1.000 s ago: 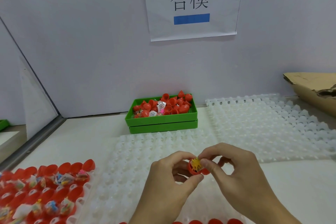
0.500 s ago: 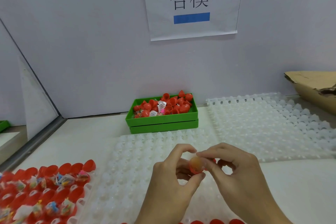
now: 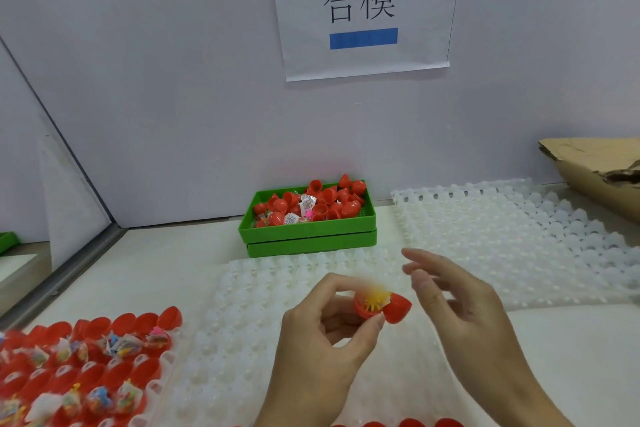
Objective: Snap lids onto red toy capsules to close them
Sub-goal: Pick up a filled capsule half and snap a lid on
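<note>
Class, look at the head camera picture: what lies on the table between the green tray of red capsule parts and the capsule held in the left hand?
In the head view, only the white dimpled holder sheet lies between the green tray and the red capsule.

Left hand (image 3: 322,329) pinches open red capsule (image 3: 372,305), yellow spiky toy (image 3: 375,298) inside, hinged lid (image 3: 398,310) open. Right hand (image 3: 457,302) just beside, fingers loose. White trays (image 3: 502,229) on bench (image 3: 166,263).

Yellow toy (image 3: 375,298) blurred; filled tray (image 3: 79,374) cut off at left
</note>
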Action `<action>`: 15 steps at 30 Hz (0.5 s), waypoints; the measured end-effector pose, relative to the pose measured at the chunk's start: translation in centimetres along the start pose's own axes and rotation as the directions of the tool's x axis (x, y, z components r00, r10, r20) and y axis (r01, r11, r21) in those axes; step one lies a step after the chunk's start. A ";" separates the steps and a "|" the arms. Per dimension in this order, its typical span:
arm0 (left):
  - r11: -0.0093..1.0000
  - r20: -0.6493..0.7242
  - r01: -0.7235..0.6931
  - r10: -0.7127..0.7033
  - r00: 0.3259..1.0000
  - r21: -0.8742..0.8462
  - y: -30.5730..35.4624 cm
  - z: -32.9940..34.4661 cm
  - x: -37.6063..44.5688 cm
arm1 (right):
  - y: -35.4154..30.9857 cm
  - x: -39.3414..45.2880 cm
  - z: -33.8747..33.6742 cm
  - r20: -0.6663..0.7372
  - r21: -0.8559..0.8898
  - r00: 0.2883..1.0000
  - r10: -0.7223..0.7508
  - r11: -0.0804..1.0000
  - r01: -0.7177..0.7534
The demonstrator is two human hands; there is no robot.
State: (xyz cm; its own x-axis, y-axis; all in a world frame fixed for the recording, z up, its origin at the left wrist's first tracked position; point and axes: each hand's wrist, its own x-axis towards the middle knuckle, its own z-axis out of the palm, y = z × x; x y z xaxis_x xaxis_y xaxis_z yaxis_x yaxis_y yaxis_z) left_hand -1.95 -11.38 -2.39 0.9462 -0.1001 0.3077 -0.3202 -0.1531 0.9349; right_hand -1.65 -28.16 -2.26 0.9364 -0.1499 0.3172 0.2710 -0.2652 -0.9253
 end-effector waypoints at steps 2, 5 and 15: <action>0.999 -0.015 0.014 -0.015 1.000 -0.039 0.1 -0.1 0.1 | 0.0 0.3 -0.4 0.212 0.139 0.958 0.194 0.964 -0.226; 0.999 -0.025 0.025 -0.026 0.999 -0.030 0.0 -0.2 0.1 | -0.1 0.5 -0.7 0.403 0.316 0.877 0.262 0.859 -0.403; 0.995 0.078 -0.027 0.019 0.997 0.099 -0.4 -0.2 0.0 | -0.7 0.6 -2.1 0.267 0.160 0.963 0.037 0.984 -0.082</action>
State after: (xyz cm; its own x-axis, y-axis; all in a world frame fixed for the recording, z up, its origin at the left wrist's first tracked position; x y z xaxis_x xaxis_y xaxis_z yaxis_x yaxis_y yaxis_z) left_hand -1.82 -11.09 -2.73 0.9333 -0.1793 0.3110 -0.3488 -0.2472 0.9040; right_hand -1.78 -30.09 -0.98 0.9713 0.0998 0.2161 0.2256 -0.0960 -0.9695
